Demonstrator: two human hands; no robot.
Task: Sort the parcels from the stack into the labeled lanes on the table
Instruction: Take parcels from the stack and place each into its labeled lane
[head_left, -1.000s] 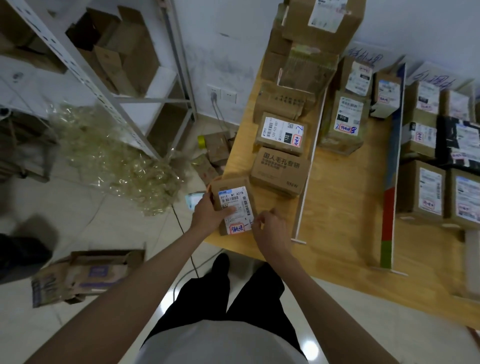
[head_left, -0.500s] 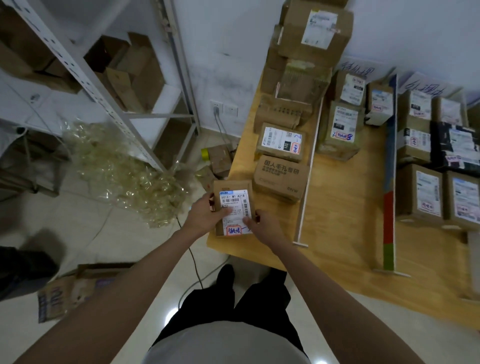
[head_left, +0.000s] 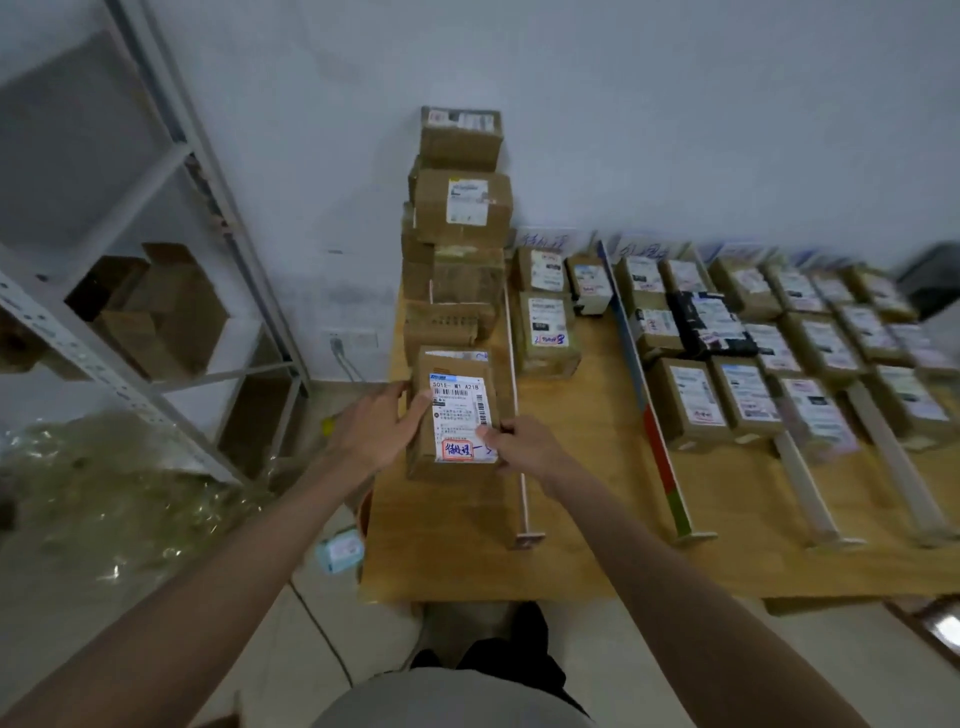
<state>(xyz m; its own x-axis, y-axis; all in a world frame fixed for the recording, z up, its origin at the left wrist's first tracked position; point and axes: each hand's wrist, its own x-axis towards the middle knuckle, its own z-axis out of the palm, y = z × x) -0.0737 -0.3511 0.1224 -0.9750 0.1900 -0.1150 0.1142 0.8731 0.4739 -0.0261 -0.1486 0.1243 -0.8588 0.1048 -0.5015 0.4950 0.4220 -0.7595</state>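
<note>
Both hands gripping one labelled parcel (head_left: 453, 415): left hand (head_left: 375, 427) curling round its left edge, right hand (head_left: 522, 448) pinching lower right corner. Parcel hovering above table (head_left: 587, 519), stack (head_left: 460, 228) just beyond fingers.

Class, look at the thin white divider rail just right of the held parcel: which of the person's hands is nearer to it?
Right. The right hand grips the parcel at its rail-side edge, close beside the white divider rail; the left hand holds the parcel's far edge.
</note>
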